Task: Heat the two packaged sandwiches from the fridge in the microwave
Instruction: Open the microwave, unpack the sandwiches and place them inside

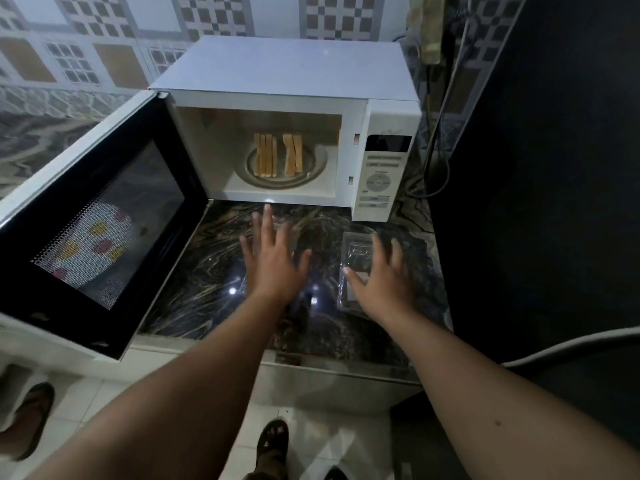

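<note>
The white microwave [346, 98] stands on a dark marble counter [214, 271] with its door [104, 216] swung wide open to the left. Inside, on the round turntable [311, 168], two sandwiches stand on edge: one [265, 155] on the left, the other [293, 155] on the right. My left hand [272, 258] hovers over the counter in front of the cavity, fingers spread, holding nothing. My right hand [381, 278] lies with spread fingers over a clear empty plastic package [356, 252] on the counter. A second clear package [287, 233] seems to lie under my left hand.
The microwave's control panel [382, 168] is on its right side. A dark fridge wall [536, 185] rises at the right, with cables [440, 140] behind the microwave. Tiled wall behind. My sandalled foot [272, 445] and another person's foot [27, 420] stand on the floor.
</note>
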